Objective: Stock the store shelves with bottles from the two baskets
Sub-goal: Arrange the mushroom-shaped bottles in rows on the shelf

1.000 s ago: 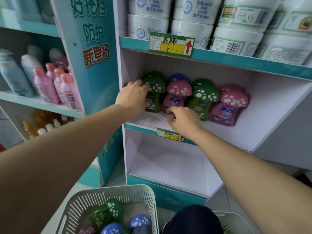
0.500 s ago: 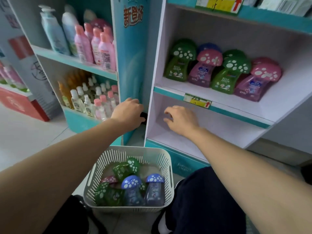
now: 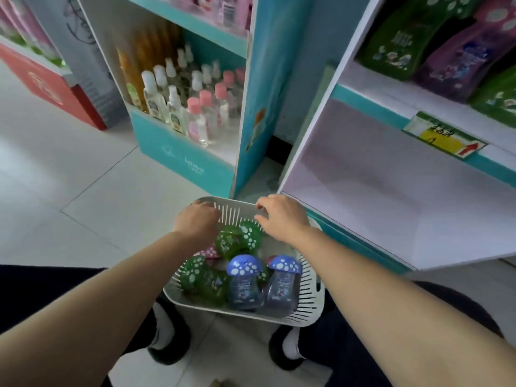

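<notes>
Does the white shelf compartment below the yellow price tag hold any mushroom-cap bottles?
No, the white shelf compartment shows only bare boards in view; the mushroom-cap bottles lie in the white slotted basket.

One wide-angle camera, worn on the head, looks forward and steeply down onto the white basket (image 3: pixel 237 314) from close above. The floor (image 3: pixel 83 191) spreads left of the basket, and the white shelf unit (image 3: pixel 363 205) rises just beyond it on the right.
</notes>
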The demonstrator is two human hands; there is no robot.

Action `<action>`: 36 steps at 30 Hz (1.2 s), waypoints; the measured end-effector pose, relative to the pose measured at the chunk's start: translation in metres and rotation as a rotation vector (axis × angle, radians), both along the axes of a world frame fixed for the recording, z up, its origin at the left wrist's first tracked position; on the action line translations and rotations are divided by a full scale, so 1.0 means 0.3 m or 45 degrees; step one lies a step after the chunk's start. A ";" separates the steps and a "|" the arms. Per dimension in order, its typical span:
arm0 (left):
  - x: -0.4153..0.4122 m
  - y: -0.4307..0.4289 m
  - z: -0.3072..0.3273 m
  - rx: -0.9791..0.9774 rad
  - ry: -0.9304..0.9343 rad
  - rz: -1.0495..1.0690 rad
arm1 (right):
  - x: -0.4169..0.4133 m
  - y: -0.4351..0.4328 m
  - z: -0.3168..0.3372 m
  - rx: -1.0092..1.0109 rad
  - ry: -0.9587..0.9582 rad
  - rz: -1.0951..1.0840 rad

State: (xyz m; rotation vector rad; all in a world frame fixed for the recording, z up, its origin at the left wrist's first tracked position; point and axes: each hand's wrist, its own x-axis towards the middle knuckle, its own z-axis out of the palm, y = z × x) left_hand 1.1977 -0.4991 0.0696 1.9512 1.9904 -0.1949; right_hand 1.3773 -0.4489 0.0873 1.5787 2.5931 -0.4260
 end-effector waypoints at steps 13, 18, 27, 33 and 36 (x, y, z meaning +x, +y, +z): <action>-0.060 -0.067 -0.400 -0.683 -0.097 0.163 | -0.240 0.049 -0.416 -0.471 -0.175 0.216; -0.065 -0.080 -0.492 -0.789 -0.094 0.147 | -0.347 0.072 -0.580 -0.566 -0.388 0.465; -0.038 -0.090 -0.564 -0.882 0.054 0.313 | -0.499 0.083 -0.795 -0.597 -0.762 0.934; -0.023 -0.111 -0.596 -0.743 0.006 0.501 | -0.484 0.093 -0.849 -0.571 -0.709 0.894; -0.020 -0.104 -0.601 -0.723 -0.001 0.521 | -0.480 0.105 -0.852 -0.614 -0.684 0.851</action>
